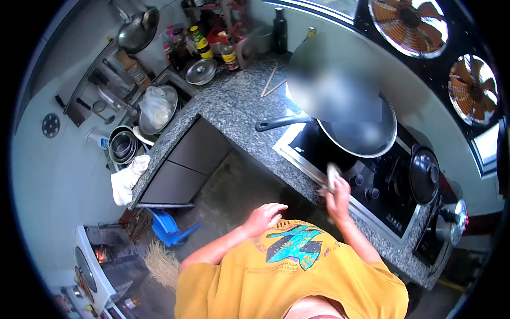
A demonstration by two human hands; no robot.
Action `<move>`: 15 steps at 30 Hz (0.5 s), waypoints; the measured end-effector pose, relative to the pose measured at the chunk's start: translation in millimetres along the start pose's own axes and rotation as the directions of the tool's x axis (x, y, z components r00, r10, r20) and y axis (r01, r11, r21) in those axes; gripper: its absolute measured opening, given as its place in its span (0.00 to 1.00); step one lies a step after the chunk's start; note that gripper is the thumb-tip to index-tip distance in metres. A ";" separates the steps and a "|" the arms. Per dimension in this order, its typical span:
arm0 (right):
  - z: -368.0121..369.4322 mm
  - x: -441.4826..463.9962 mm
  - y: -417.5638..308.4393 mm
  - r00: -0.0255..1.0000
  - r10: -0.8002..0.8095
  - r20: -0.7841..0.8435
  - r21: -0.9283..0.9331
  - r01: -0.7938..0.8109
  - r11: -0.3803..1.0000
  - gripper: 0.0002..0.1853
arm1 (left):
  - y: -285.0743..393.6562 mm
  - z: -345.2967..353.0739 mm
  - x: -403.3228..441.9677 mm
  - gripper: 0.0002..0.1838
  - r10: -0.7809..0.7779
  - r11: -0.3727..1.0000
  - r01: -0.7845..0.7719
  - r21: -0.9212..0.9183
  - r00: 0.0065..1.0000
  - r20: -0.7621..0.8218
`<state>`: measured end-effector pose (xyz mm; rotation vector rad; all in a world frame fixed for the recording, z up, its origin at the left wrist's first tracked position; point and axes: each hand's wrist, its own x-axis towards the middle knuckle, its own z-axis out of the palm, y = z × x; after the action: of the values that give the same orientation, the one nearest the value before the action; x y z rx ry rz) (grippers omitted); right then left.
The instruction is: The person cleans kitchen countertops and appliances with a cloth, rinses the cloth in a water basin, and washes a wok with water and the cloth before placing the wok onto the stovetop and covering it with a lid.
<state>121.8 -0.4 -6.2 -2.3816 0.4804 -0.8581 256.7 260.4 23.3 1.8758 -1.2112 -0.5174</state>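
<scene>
My right hand (338,201) is closed around a pale crumpled cloth (332,178) at the front edge of the black gas stove (366,186), left of its knobs (365,186). Nothing shows in my left hand (265,218), which hovers in front of my yellow shirt with its fingers loosely stretched. A dark frying pan (361,139) with a black handle (283,122) sits on the left burner. Its upper part is covered by a blurred patch. On the right burner stands a lidded black pot (424,175).
Chopsticks (270,81) lie on the granite counter (228,103), near sauce bottles (228,50) and a lidded dish (201,72). A sink area at left holds bowls (123,146) and a plastic bag (155,106). A blue chair (167,228) and a burning stove (98,255) stand lower left.
</scene>
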 end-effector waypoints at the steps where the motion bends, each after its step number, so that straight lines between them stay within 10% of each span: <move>1: 14.6 26.5 -9.4 0.985 -0.012 0.171 0.004 0.012 1.000 0.28 | -1.1 -0.3 2.8 0.17 0.000 1.000 0.000 0.001 1.000 0.002; 4: 91.8 60.0 15.0 0.844 -0.097 0.528 -0.204 0.237 0.950 0.29 | -6.1 -11.9 3.8 0.17 -0.048 0.999 0.048 0.005 0.999 -0.007; 15: 300.9 181.2 -61.6 0.919 -0.060 0.389 -0.260 0.172 0.950 0.31 | -85.7 -105.8 -24.6 0.18 -0.308 0.952 0.304 -0.048 0.943 -0.123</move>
<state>463.8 72.2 -76.5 -2.7857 0.3254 -0.3724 367.0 343.2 12.4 2.0520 -0.8270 -0.5651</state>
